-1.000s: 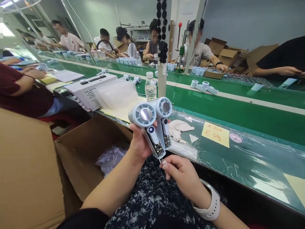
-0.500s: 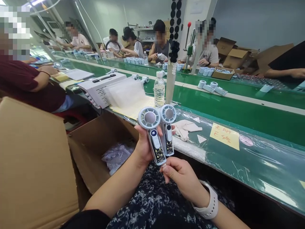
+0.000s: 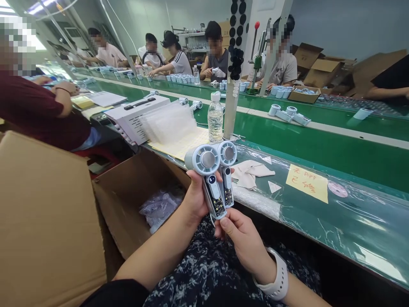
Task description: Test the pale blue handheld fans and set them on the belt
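Observation:
My left hand (image 3: 195,197) is closed round two pale blue handheld fans, held upright side by side above my lap. The nearer handheld fan (image 3: 208,159) has a round ringed head, a small lit display and a bare circuit board in its handle. Behind it, the second handheld fan (image 3: 228,153) looks the same, its display dark. At the bottom end of the nearer fan, my right hand (image 3: 244,232) is closed in a pinch. A thin white cable (image 3: 212,220) shows beside that end and runs to my right fingers, which hide the plug.
On the bench edge lie a white cloth (image 3: 252,172), a yellow note (image 3: 306,183) and bubble wrap (image 3: 258,204). A water bottle (image 3: 215,119) stands by a metal post (image 3: 230,106). An open cardboard box (image 3: 128,204) is at my left. Co-workers sit along the green line.
The nearer fan has turned and shifted slightly right, and its display no longer reads 20. The white cable now shows beside its base. My right hand stays at the fan's bottom end.

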